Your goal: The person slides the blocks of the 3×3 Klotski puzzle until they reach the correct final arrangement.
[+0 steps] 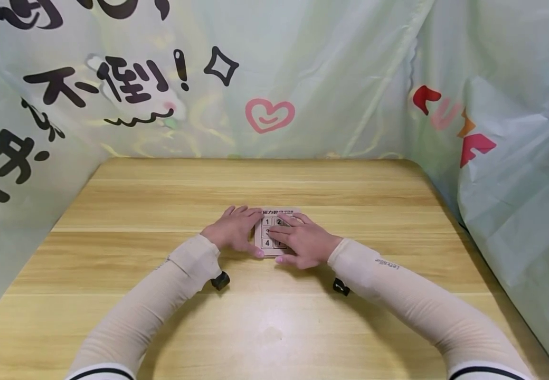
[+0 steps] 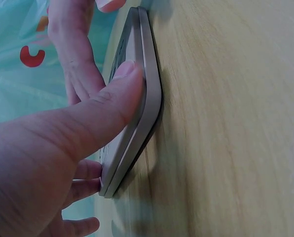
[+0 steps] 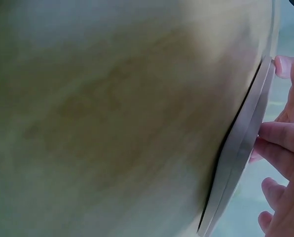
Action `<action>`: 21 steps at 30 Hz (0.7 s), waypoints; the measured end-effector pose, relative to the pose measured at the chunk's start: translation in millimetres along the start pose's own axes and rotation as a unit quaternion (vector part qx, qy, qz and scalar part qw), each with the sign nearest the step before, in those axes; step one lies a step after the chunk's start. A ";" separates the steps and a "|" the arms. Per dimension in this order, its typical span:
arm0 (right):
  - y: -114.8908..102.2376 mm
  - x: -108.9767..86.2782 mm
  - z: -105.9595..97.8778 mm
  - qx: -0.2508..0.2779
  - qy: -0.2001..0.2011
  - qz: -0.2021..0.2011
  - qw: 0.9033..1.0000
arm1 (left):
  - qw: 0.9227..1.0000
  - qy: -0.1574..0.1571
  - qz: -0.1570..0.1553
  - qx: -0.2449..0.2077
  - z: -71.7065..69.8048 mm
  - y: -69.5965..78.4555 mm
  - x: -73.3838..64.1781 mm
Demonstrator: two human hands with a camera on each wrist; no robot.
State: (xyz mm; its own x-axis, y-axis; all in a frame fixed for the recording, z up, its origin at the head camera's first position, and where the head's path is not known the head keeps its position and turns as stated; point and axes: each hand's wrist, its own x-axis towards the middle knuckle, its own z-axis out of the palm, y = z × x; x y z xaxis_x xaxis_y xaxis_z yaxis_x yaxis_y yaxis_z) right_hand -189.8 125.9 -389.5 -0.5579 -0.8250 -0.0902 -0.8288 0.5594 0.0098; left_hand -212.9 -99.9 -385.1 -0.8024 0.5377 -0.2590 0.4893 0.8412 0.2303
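A person's left hand holds a flat numbered box by its left edge, thumb at the near corner, fingertips at the far one. Right of that grip, the right hand rests extended fingers across the box's face. Below both hands is a wooden table.

Wood-grain table, pale green curtain, pink smiling heart, black lettering
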 end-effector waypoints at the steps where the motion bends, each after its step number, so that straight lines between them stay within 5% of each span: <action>1: 0.1 -0.4 -0.2 0.001 -0.001 0.000 1.000 | 1.000 0.000 0.001 0.000 0.0 0.1 -0.1; 21: 9.0 -16.6 -1.0 0.004 -0.012 0.019 1.000 | 1.000 -0.005 0.003 0.005 -2.0 1.2 -1.6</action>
State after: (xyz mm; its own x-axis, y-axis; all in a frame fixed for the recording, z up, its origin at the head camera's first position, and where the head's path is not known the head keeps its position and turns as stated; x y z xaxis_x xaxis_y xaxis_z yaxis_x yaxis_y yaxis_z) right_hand -188.1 144.6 -387.0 -0.5877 -0.8010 -0.1140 -0.8067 0.5909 0.0065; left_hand -211.7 -99.9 -382.5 -0.7963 0.5429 -0.2668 0.4971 0.8386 0.2229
